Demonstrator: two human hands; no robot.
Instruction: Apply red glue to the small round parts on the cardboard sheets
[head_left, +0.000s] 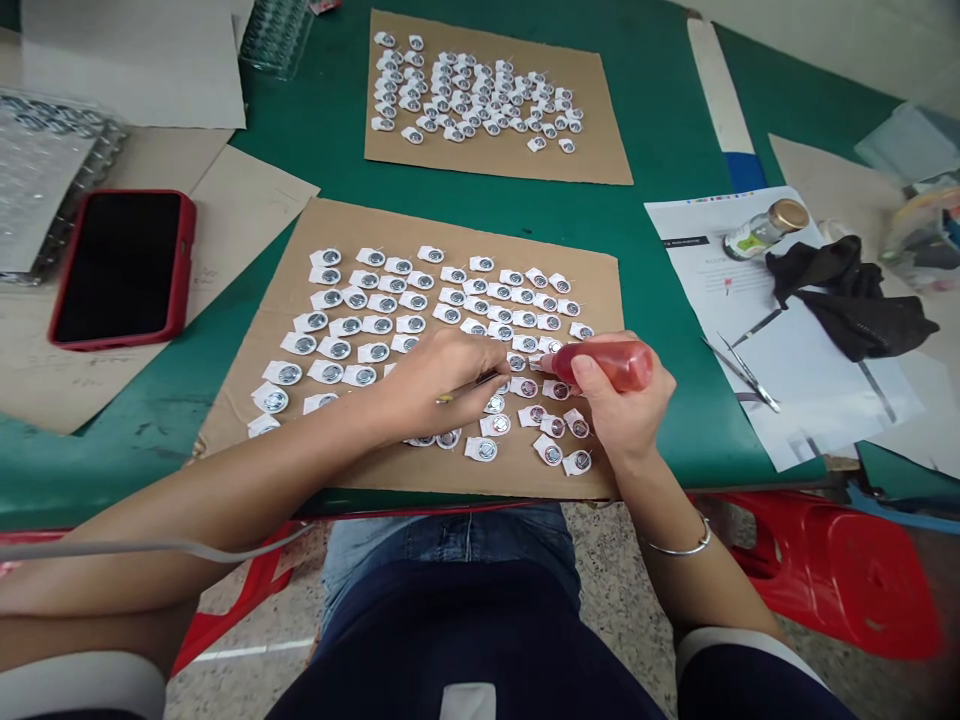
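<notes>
Rows of small round metallic pieces with white tabs [326, 372] lie on a brown cardboard sheet [300, 235] in front of me. My right hand [630, 400] is wrapped round a red squeeze bottle [619, 366], its narrow tip pointing left, close over pieces right of the sheet's middle. My left hand [450, 380] is closed on a thin pointed tool [457, 393] and hovers over the middle of the sheet, covering some pieces. The two hands are a short way apart, with pieces between them.
A second cardboard sheet [495, 170] with similar pieces lies farther back. At left are a red-cased phone [120, 265] and bubble wrap [105, 140]. Tweezers [742, 375], a small jar [765, 228] and black cloth [855, 300] rest on papers at right. A red stool [862, 570] stands below.
</notes>
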